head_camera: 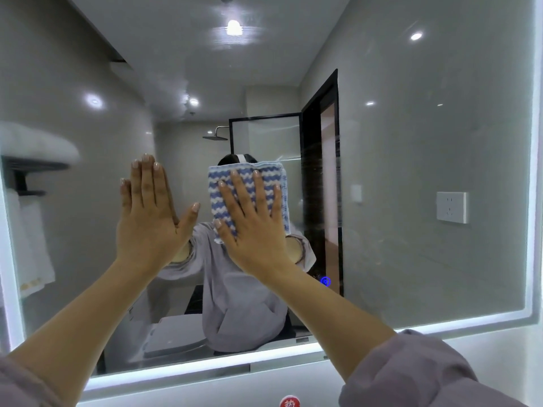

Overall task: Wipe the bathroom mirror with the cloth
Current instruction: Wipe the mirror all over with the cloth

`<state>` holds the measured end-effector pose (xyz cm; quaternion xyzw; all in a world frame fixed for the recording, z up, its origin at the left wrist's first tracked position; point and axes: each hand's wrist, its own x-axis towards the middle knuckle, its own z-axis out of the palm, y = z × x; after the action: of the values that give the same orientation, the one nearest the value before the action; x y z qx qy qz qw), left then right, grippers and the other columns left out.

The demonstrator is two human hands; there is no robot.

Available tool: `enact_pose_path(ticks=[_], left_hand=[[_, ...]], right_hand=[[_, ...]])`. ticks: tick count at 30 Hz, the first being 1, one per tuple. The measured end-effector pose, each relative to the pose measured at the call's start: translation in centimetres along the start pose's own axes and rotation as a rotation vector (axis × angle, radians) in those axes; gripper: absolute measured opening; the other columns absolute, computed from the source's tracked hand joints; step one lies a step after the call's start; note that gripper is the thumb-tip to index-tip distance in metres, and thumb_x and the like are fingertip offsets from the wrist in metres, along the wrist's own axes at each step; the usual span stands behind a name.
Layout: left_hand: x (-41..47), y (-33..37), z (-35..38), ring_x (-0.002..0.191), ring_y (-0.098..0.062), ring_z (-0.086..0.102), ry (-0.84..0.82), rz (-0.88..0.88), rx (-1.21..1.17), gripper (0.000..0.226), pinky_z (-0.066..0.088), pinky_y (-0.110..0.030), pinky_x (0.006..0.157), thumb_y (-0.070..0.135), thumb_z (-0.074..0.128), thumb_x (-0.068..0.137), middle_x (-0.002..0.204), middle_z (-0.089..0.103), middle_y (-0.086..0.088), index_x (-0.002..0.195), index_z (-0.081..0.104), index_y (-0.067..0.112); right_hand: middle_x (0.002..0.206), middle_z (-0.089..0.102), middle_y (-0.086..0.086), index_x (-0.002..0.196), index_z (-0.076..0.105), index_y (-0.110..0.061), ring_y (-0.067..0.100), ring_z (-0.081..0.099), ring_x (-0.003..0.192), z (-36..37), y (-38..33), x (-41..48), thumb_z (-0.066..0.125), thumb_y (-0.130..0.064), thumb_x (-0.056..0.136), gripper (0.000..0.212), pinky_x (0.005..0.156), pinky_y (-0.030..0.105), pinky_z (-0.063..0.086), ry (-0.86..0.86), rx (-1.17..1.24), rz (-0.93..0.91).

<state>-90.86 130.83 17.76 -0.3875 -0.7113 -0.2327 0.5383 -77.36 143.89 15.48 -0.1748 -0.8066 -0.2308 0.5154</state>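
A large lit-edged bathroom mirror (411, 142) fills the view. A blue and white wavy-striped cloth (249, 183) lies flat against the glass near its centre. My right hand (252, 227) presses on the cloth with fingers spread. My left hand (150, 212) rests flat on the bare glass just left of the cloth, fingers together and thumb out, holding nothing. The glass right of the cloth shows faint streaks and spots.
The mirror's glowing frame (205, 365) runs along the bottom and right edges. A red round sticker (289, 402) sits on the wall below. Reflected are a towel shelf (35, 160), a wall socket (451, 207), a shower screen and a dark door frame.
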Motion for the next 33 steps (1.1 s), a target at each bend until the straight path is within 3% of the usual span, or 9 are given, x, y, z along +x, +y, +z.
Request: enact_pose_path(ticks=[9, 16, 20, 24, 29, 33], left_hand=[[0.1, -0.2, 0.2, 0.149, -0.026, -0.013, 0.009, 0.004, -0.012, 0.089, -0.001, -0.046, 0.122, 0.063, 0.015, 0.092, 0.161, -0.015, -0.015, 0.151, -0.009, 0.001], [0.0, -0.4, 0.3, 0.149, -0.027, -0.01, 0.017, 0.011, -0.007, 0.088, 0.002, -0.048, 0.122, 0.062, 0.017, 0.092, 0.161, -0.011, -0.015, 0.152, -0.006, 0.0], [0.1, -0.3, 0.1, 0.149, -0.028, -0.009, 0.013, 0.011, -0.017, 0.088, 0.001, -0.047, 0.122, 0.061, 0.017, 0.093, 0.161, -0.01, -0.016, 0.152, -0.005, 0.0], [0.0, -0.3, 0.1, 0.149, -0.028, -0.011, -0.004, 0.007, 0.0, 0.089, 0.0, -0.047, 0.122, 0.061, 0.017, 0.092, 0.161, -0.01, -0.017, 0.151, -0.004, -0.001], [-0.1, 0.0, -0.5, 0.149, -0.028, -0.011, -0.042, -0.007, -0.028, 0.089, -0.001, -0.047, 0.122, 0.063, 0.015, 0.091, 0.16, -0.012, -0.016, 0.151, -0.008, 0.0], [0.0, 0.4, -0.8, 0.149, -0.027, -0.014, -0.062, -0.023, -0.037, 0.09, -0.003, -0.046, 0.122, 0.063, 0.013, 0.09, 0.16, -0.015, -0.015, 0.15, -0.009, 0.0]], right_hand=[[0.162, 0.004, 0.002, 0.155, 0.012, -0.021, 0.028, -0.003, 0.149, -0.6, 3.1, 0.2, 0.025, -0.052, 0.1, 0.064, 0.12, 0.049, -0.004, 0.035, -0.065, -0.148], [0.162, 0.01, 0.002, 0.154, 0.013, -0.023, 0.03, 0.004, 0.149, -1.1, 7.8, 0.0, 0.022, -0.049, 0.101, 0.06, 0.12, 0.052, 0.003, 0.078, -0.11, -0.086], [0.162, 0.011, 0.003, 0.154, 0.014, -0.021, 0.03, 0.006, 0.149, -2.1, 11.4, -0.4, 0.014, -0.044, 0.101, 0.058, 0.119, 0.054, 0.008, 0.084, -0.129, 0.018], [0.162, 0.009, 0.005, 0.155, 0.013, -0.019, 0.029, 0.002, 0.149, -2.6, 15.1, -1.2, 0.025, -0.033, 0.099, 0.058, 0.118, 0.055, 0.007, 0.125, -0.118, 0.148], [0.162, 0.008, 0.004, 0.154, 0.008, -0.022, 0.027, 0.0, 0.149, -3.4, 17.2, -1.9, 0.011, -0.038, 0.097, 0.06, 0.119, 0.048, 0.001, 0.131, -0.029, 0.406], [0.162, 0.005, 0.002, 0.154, 0.004, -0.024, 0.027, -0.002, 0.149, -3.2, 16.3, -1.7, 0.007, -0.04, 0.095, 0.061, 0.12, 0.047, -0.004, 0.134, -0.025, 0.506]])
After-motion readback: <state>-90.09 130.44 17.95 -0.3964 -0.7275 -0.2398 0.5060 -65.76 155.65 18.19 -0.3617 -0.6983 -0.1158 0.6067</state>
